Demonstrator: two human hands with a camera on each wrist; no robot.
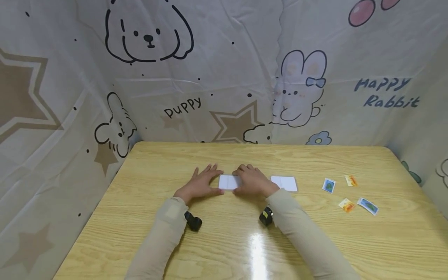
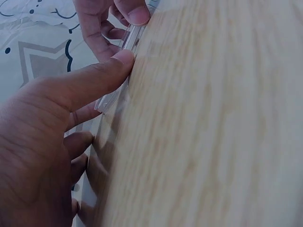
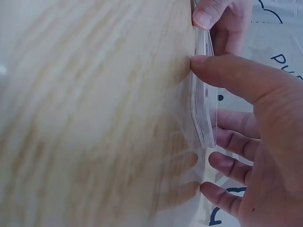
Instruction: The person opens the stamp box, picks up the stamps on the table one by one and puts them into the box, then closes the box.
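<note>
A flat white rectangular case (image 1: 228, 182) with clear plastic edges lies on the table between my two hands. A thin line crosses its face. At its left end, my left hand (image 1: 201, 183) grips it, thumb at the near edge and index finger at the far edge. My right hand (image 1: 252, 181) holds the right end the same way and covers part of it. In the right wrist view the clear case (image 3: 201, 104) shows layered edges, with the thumb on its near side and the other fingers behind. A similar white case (image 1: 285, 183) lies just right of my right hand.
To the right on the wooden table (image 1: 217, 249) lie several small picture pieces: a blue-green one (image 1: 329, 185), an orange one (image 1: 351, 180), another orange one (image 1: 347, 205) and a longer blue-green one (image 1: 368, 206). A printed cloth (image 1: 175, 77) hangs behind the table.
</note>
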